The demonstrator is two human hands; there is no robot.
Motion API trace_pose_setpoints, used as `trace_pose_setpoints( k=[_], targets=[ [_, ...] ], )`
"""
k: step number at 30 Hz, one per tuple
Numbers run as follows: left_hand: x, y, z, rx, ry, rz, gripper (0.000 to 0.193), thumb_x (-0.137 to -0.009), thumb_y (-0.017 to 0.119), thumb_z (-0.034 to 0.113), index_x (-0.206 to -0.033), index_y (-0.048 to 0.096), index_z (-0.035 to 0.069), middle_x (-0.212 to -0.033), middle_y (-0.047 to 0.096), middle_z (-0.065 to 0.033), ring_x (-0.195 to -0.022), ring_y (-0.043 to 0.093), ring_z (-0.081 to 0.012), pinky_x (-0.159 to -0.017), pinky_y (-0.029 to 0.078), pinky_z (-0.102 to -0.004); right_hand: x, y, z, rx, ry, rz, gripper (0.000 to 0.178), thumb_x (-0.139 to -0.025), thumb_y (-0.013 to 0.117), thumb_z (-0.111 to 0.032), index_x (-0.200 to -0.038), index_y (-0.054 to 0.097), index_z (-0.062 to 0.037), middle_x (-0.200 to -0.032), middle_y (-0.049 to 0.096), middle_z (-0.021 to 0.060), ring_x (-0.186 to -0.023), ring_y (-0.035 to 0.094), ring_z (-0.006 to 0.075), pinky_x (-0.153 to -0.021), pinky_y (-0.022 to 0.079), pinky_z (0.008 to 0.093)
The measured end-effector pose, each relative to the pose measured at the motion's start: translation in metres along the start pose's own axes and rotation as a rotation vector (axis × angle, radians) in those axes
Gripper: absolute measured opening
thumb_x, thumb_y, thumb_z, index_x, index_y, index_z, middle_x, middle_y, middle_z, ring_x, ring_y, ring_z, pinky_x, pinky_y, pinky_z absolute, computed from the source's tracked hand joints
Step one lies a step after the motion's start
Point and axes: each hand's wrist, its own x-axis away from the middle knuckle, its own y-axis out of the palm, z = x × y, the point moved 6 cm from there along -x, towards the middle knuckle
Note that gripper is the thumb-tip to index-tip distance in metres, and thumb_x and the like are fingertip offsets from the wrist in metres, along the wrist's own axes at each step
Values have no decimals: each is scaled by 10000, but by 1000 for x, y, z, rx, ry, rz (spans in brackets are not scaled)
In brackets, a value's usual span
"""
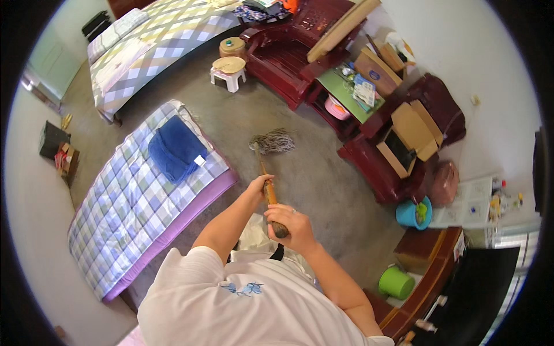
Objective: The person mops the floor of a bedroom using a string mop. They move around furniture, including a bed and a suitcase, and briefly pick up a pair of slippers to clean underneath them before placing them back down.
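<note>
Grey floor (334, 196) spreading before me, left hand (258, 185) and right hand (295, 224) clasping brown wooden pole (270, 195), grey string mop head (278, 141) lying farther off.

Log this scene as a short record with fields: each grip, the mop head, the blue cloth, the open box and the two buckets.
Left grip: around the handle, nearer the mop head
Right grip: around the handle, near its end
Mop head: on the floor
Blue cloth: on checked bedding
Open box: on a red chair
Blue bucket: beside that chair
Green bucket: lower right of view
</note>
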Motion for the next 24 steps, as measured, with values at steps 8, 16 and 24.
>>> trace_pose_setpoints(
  k=[8,16,24],
  targets=[
    [-79,30,153,127,156,213,139,-752,678,49,-737,539,49,-677,550,-64,-574,554,-206,-548,497,-344,-171,-14,132,-215,-7,-153,214,-685,669,26,-884,615,-30,-973,677,87,-1027,641,270,-869,512,357],
    [-152,44,372,222,305,355,138,-733,696,46,-776,566,23,-703,573,-77,-566,561,-190,-517,493,-341,-399,20,214,-329,-50,-287,214,-702,672,48,-896,632,-32,-1005,681,85,-1054,628,284,-886,496,355],
    [-212,37,518,185,393,554,438,-820,674,185,-1178,436,103,-925,581,-37,-813,608,-190,-659,528,-351,-548,66,338,-189,198,-404,262,-722,695,-59,-984,683,-74,-1113,647,100,-1046,608,263,-901,472,351]
  ],
)
